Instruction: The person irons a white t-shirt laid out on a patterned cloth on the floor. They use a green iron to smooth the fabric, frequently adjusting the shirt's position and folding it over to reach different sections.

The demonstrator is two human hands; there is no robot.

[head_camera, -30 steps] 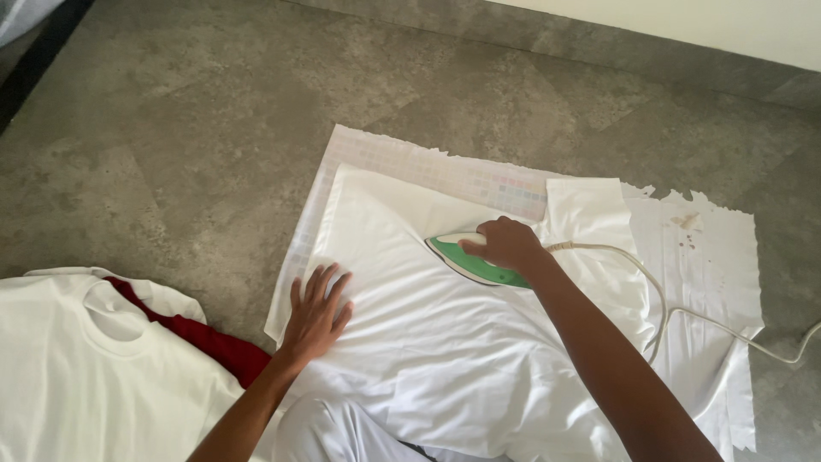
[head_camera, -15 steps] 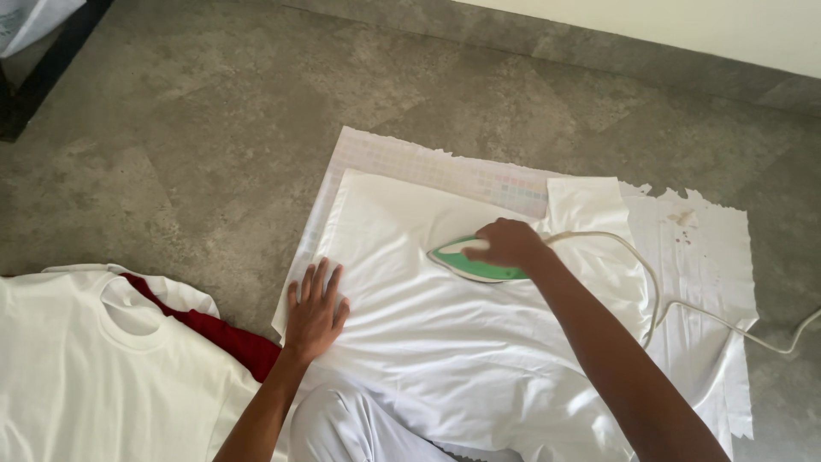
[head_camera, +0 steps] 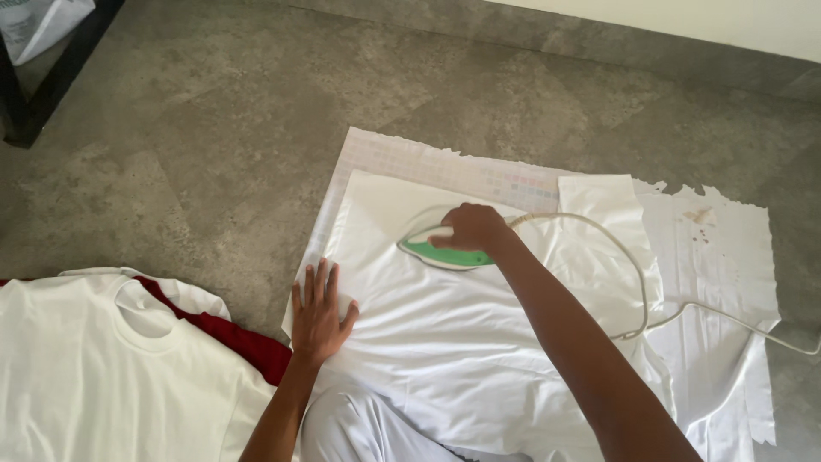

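Head camera, looking down at a grey stone floor (head_camera: pixel 214 145). A white garment (head_camera: pixel 445 342) lies spread flat on a sheet of torn paper (head_camera: pixel 727 257), which covers the floor beneath it.

The right hand (head_camera: pixel 472 229) is closed around the handle of a green and white iron (head_camera: pixel 440 250), which rests sole-down on the upper middle of the garment. A pale cord (head_camera: pixel 633 257) loops from the iron across the cloth and off toward the right edge of the picture.

The left hand (head_camera: pixel 318 315) is spread wide, palm down, fingers pointing away from the person, pressing the garment's left edge flat against the paper.

To the left, apart from the paper, lies a white T-shirt (head_camera: pixel 111 376) on top of a dark red cloth (head_camera: pixel 235 338). A dark furniture leg (head_camera: pixel 43 94) stands in the top left corner.

The step in hand appears to be pressing the upper part of the garment. The next stroke would call for keeping the cloth taut under the left palm and the cord away from the hot sole.
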